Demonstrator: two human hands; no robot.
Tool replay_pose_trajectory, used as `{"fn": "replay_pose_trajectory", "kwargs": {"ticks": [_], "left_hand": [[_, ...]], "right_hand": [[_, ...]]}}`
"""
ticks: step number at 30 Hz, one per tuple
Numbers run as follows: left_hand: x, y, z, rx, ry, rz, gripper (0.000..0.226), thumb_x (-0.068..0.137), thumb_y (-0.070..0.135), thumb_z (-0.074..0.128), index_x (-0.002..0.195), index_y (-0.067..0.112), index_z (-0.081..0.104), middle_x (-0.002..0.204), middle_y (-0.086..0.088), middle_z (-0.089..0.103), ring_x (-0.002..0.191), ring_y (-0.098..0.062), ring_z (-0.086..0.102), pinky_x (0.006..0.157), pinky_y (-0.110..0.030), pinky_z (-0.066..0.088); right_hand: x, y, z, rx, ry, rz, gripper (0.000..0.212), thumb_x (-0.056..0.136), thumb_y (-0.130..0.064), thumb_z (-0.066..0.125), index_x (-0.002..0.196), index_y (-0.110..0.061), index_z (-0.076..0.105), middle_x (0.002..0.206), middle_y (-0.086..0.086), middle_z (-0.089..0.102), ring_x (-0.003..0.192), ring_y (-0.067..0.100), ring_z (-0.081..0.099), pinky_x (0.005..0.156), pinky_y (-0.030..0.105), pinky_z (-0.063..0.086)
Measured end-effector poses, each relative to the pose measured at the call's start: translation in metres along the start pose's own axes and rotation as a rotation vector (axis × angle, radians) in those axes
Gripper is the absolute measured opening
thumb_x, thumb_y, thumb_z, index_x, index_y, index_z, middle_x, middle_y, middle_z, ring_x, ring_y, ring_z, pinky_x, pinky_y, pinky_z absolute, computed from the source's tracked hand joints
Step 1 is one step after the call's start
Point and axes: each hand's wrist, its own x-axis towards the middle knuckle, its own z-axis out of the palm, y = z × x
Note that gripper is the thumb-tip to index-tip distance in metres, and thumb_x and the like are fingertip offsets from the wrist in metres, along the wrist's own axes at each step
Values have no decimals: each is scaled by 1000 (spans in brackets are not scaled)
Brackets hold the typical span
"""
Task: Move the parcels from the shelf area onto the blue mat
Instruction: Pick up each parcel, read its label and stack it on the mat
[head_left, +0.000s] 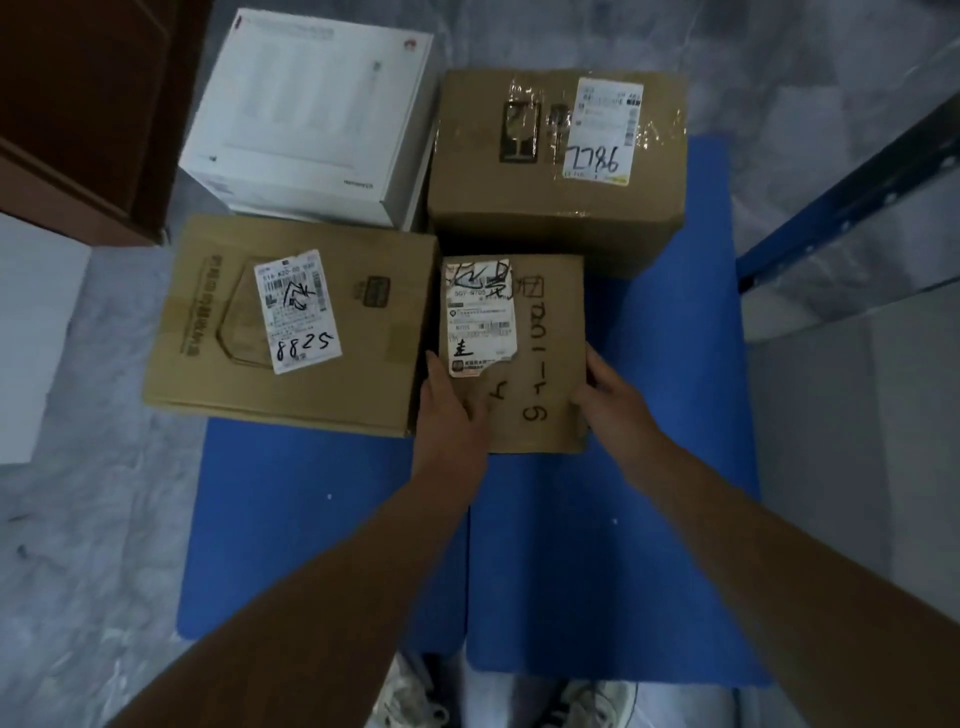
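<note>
A small brown parcel (540, 332) with a torn white label and handwritten marks lies on the blue mat (597, 545). My left hand (452, 410) grips its left edge and my right hand (610, 395) grips its right edge. To its left sits a wider brown box (223, 332) labelled 8825, partly over the mat's edge. Behind stands a taller brown box (519, 208) labelled 2786. A white box (311, 114) rests at the back left.
A blue metal shelf frame (857, 197) runs along the right. A dark wooden cabinet (78, 104) stands at the back left, with a white block (31, 338) on the left. Grey marble floor surrounds the mat. My shoes (587, 696) show at the bottom.
</note>
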Motion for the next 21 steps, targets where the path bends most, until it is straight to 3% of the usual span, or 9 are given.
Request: {"fn": "replay_pose_trajectory", "kwargs": {"ticks": [3, 4, 7, 10, 13, 15, 16, 18, 21], "left_hand": [[-21, 22, -15, 98, -66, 72, 73, 97, 13, 47, 156, 12, 5, 162, -9, 13, 147, -26, 20, 115, -35, 26], [-26, 34, -23, 121, -80, 111, 71, 96, 12, 48, 156, 11, 10, 162, -11, 13, 148, -28, 18, 118, -39, 22], [-47, 90, -56, 116, -122, 173, 68, 99, 16, 48, 156, 15, 10, 163, -6, 13, 147, -25, 20, 120, -42, 21], [-84, 172, -113, 123, -128, 256, 61, 99, 20, 49, 153, 14, 22, 157, -9, 27, 142, -26, 30, 115, -41, 28], [-140, 251, -187, 212, -16, 337, 38, 92, 19, 58, 127, 5, 53, 126, -14, 56, 115, -25, 52, 93, -31, 40], [-184, 299, -235, 210, 12, 445, 34, 88, 15, 62, 118, 1, 59, 117, -17, 62, 103, -22, 55, 96, -37, 44], [-202, 319, -258, 206, -2, 486, 42, 87, 15, 65, 125, 1, 56, 124, -18, 60, 110, -24, 54, 102, -41, 42], [-237, 358, -301, 254, -27, 567, 63, 88, 20, 68, 142, 2, 42, 144, -17, 47, 133, -28, 42, 113, -40, 30], [-283, 403, -351, 309, 4, 744, 66, 88, 21, 70, 143, 2, 40, 146, -18, 44, 136, -31, 38, 110, -28, 21]], "right_hand": [[-23, -20, -2, -92, 19, -24, 63, 98, -36, 52, 152, -37, 20, 151, -12, 34, 136, 11, 37, 109, 27, 35], [-34, -31, -4, -98, 45, -39, 60, 98, -37, 51, 151, -35, 23, 152, -11, 31, 136, 10, 35, 110, 24, 32], [-76, -86, -13, -144, 21, -104, 33, 99, -28, 52, 109, -57, 41, 120, -17, 43, 100, -6, 46, 75, 1, 38], [-142, -169, -35, -221, 9, -189, 37, 95, -18, 57, 91, -53, 46, 96, -26, 48, 79, -10, 51, 60, 1, 40], [-222, -250, -58, -388, -8, -312, 27, 90, -14, 61, 84, -40, 56, 80, -28, 49, 66, -15, 54, 54, 1, 40], [-277, -300, -76, -451, 6, -327, 16, 91, -13, 61, 101, -25, 61, 87, -17, 58, 75, -7, 58, 62, -1, 41], [-300, -325, -85, -472, 4, -351, 22, 91, -14, 62, 113, -18, 60, 100, -8, 63, 88, -1, 60, 76, 2, 44], [-348, -373, -97, -562, -8, -440, 47, 92, -19, 64, 135, -10, 50, 134, 6, 53, 121, 19, 52, 105, 21, 38], [-413, -428, -109, -619, 48, -539, 59, 93, -26, 62, 146, -14, 37, 152, 4, 35, 138, 19, 33, 104, 16, 22]]}}
